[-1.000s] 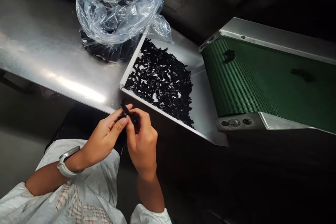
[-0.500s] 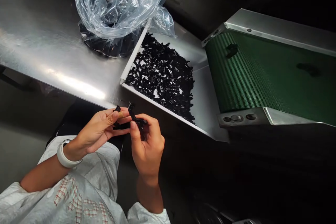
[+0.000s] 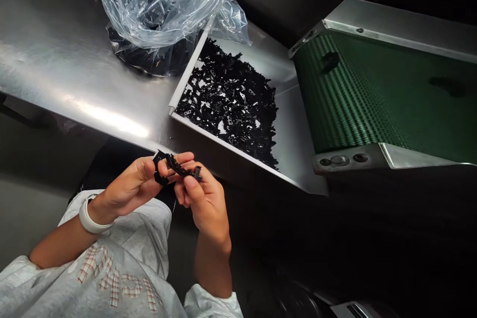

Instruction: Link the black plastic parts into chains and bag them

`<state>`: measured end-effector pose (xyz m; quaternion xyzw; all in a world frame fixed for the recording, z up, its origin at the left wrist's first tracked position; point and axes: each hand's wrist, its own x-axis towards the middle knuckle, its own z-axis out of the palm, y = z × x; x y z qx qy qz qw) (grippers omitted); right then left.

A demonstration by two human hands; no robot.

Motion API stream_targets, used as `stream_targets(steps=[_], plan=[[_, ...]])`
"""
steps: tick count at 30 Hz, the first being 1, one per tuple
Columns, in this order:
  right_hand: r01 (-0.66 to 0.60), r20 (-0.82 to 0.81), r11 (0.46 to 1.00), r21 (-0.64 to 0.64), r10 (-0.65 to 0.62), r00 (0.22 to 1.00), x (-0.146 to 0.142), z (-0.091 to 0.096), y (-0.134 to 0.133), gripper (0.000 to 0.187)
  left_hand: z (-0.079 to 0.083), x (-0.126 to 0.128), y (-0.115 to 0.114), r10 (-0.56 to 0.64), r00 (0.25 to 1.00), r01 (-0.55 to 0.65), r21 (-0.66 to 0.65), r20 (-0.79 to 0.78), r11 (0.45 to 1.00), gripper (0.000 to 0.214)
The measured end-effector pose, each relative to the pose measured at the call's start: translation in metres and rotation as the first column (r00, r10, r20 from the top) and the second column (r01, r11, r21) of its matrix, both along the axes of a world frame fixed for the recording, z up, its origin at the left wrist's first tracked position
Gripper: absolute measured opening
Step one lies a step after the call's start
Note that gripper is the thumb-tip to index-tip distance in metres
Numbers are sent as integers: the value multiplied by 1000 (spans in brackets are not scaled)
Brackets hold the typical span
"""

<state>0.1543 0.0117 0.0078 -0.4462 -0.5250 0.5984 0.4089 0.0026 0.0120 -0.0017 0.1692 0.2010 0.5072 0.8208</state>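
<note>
Close together at the table's front edge, both my hands are on small black plastic parts. My left hand (image 3: 136, 184), with a white band on the wrist, pinches one black part (image 3: 160, 177) between thumb and fingers. Thumb and forefinger of my right hand (image 3: 204, 203) grip a narrow, curved black part (image 3: 182, 171), whose far end reaches across to my left fingers. The two parts overlap in view; whether they are joined I cannot tell. Behind my hands, a white tray (image 3: 238, 153) holds a heap of similar black parts (image 3: 231, 104).
A clear plastic bag (image 3: 167, 5) bulges over a dark round container (image 3: 156, 62) on the metal table (image 3: 55, 59), beside the tray. On the right, a green conveyor belt (image 3: 410, 89) ends above the tray, with a dark piece (image 3: 330, 61) near its end.
The right hand's part has swung from nearly upright to lying across toward the left fingers. My hands have come closer together, and the view has shifted slightly.
</note>
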Motion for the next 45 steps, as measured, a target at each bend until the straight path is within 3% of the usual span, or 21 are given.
stream_targets(steps=[2,6,9,11,14,18,21,24,27,31,34,38,42,45], plan=[[-53,-96,994,-91,44,994,-1,-6,3,42,0,-1,0,-13,999,13,10,-31,1000,34],[-44,-105,995,-92,35,994,4,-8,6,46,-6,-9,0,-4,995,6,20,-95,1000,37],[-27,-80,997,-77,21,997,16,4,11,46,-10,-19,2,-32,984,37,26,-173,999,38],[-122,21,992,-27,123,992,25,18,19,43,-11,-24,5,-95,972,99,6,-214,995,41],[-389,325,920,46,355,877,31,41,33,37,-13,-27,11,-249,953,244,-52,-175,968,46],[-531,606,845,54,395,690,31,62,49,39,-13,-27,14,-374,919,363,-103,-123,926,44],[-579,656,815,18,427,622,28,65,53,37,-14,-26,14,-403,907,395,-86,-120,915,42],[-587,628,807,-62,489,606,26,60,54,37,-17,-23,12,-406,909,400,-78,-92,913,37],[-574,596,812,-106,514,617,25,55,54,38,-19,-19,10,-396,916,392,-66,-62,917,37],[-493,519,869,-54,446,729,25,48,48,34,-18,-15,8,-329,941,323,-79,-77,943,38],[-393,544,918,62,299,784,26,42,35,23,-14,-13,6,-158,982,149,-95,-100,984,38],[-313,595,937,152,166,786,23,35,17,13,-11,-13,2,45,985,-54,-51,-164,997,37],[-351,525,924,150,226,821,19,30,10,19,-9,-16,0,79,973,-94,-60,-218,994,40],[-403,579,906,127,262,772,20,30,11,21,-7,-19,-1,54,978,-69,-69,-203,995,43]])
